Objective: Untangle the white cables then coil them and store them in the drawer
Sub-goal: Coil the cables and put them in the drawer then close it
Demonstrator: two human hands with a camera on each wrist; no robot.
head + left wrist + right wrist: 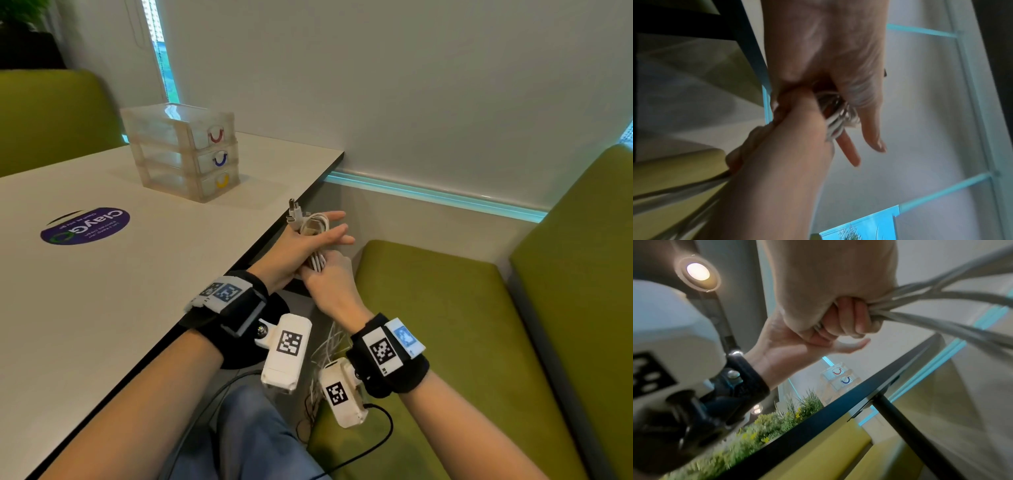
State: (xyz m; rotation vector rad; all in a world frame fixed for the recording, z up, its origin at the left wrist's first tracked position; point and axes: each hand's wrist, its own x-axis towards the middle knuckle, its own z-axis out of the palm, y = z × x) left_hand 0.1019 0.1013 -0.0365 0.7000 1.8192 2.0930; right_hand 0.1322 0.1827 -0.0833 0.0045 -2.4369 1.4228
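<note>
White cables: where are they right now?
In the head view, the white cables are wound around the left hand, gripped below by the right hand, off the table edge.

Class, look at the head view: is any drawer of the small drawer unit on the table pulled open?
No, all three drawers of the drawer unit sit flush and closed on the table.

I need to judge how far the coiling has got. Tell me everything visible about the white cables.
The white cables are thin, smooth and plastic-looking, bunched in loops across the left hand, whose fingers are straight. Plug ends stick up by the table edge. The right hand grips the strands below; loose lengths trail towards the lap.
</note>
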